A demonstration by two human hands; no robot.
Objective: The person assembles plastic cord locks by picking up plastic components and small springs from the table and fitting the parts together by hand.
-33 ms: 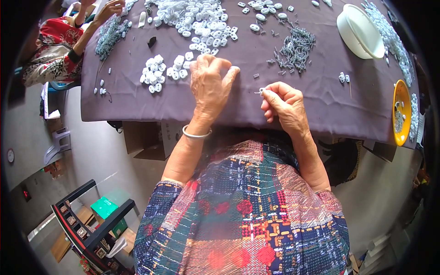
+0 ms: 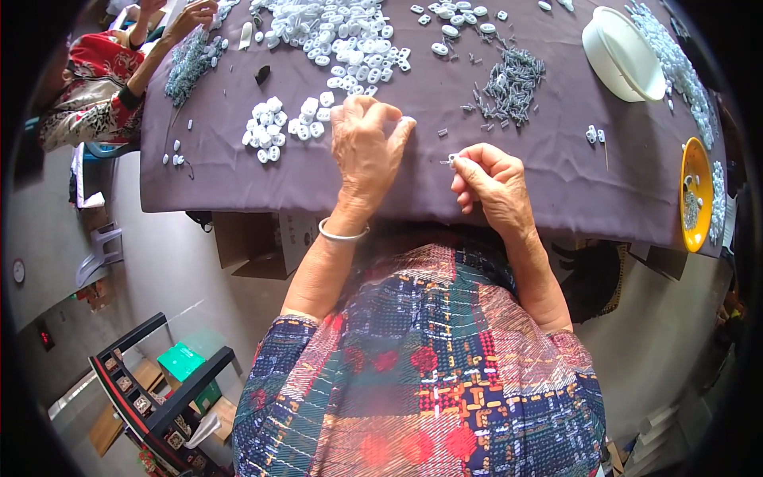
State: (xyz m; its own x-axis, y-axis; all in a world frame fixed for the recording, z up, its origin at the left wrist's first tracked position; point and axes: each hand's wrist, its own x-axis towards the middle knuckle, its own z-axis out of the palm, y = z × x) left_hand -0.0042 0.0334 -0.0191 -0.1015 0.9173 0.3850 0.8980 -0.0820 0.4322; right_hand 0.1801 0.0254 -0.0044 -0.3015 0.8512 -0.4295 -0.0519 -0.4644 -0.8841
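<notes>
My right hand [image 2: 493, 179] pinches a small white plastic piece [image 2: 453, 159] between thumb and forefinger, just above the cloth near the table's front edge. A short thin grey pin sticks out of the piece to the left. To its left, my left hand [image 2: 367, 147] has its fingers curled, with the thumb tip close to the bent forefinger. Anything between those tips is too small to make out. Just beyond and left of it lie two small clusters of white two-holed pieces [image 2: 265, 127]. Farther right is a heap of short grey pins [image 2: 513, 86].
A large pile of white pieces [image 2: 338, 32] spreads at the far middle of the cloth-covered table [image 2: 238, 184]. At the right stand a white tub [image 2: 624, 60] and a yellow bowl [image 2: 695, 195] holding small parts. Another person's hand [image 2: 195, 14] is at the far left.
</notes>
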